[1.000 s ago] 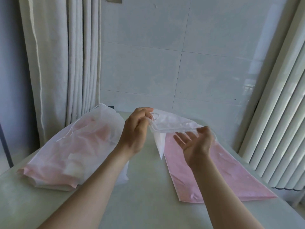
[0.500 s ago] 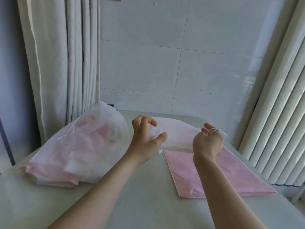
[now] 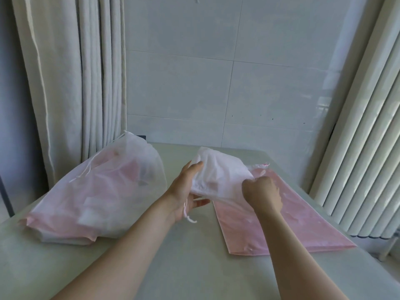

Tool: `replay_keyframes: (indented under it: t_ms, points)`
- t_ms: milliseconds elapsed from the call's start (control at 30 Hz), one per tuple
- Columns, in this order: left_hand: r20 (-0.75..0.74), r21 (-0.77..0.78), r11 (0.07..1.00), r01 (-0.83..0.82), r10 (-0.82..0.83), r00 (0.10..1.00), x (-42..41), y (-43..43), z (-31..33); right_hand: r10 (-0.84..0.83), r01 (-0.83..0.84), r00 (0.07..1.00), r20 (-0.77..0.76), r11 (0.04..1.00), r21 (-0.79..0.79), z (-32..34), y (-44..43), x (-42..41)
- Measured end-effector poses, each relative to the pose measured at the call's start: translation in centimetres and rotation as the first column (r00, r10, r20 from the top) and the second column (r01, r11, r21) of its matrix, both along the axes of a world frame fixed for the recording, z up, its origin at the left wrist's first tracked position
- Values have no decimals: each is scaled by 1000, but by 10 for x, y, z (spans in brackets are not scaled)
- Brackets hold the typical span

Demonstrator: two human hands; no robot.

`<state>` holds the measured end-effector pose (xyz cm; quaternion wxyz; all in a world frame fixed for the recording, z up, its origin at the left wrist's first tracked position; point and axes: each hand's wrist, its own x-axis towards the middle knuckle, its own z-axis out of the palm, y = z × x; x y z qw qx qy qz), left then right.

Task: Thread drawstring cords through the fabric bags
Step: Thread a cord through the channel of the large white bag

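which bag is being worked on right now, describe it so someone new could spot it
On the pale table, look between the big sheer sack at left and the flat pink sheets at right. There the small white bag is held up, left hand supporting one end, right hand gripping the other. Only it is small, plain white and in the hands.

Small bag (image 3: 218,176) sheer white; cord (image 3: 188,215) white; flat bags (image 3: 279,224) pink (plain, no print); tabletop (image 3: 184,263) pale grey-green; curtain (image 3: 71,83) cream.
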<state>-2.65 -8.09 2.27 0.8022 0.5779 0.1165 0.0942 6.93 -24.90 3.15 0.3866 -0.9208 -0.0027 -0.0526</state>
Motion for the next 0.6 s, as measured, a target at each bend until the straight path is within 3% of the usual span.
replay_keyframes:
  t_ms: [67,100,267,400,500,600]
  points:
    - [40,-58,998,-17,20,999,1,1,-1,46,-9,994,96,935,-356,4,1,-6]
    - [35,-83,996,-8,11,999,1,1,0,82,-27,991,104,894,-447,7,1,-9]
    - [51,-125,979,158,-153,987,-11,0,12,142,-91,989,32,773,-628,20,-3,-17]
    - [19,-57,988,143,-143,990,-18,-5,21,141,-104,990,3,740,-665,23,-3,-19]
    - [71,201,980,2,-17,997,-14,-1,23,159,-114,987,15,766,-633,20,0,-20]
    - [97,560,790,-249,235,967,-10,11,17,208,-159,977,38,840,-519,13,6,-19]
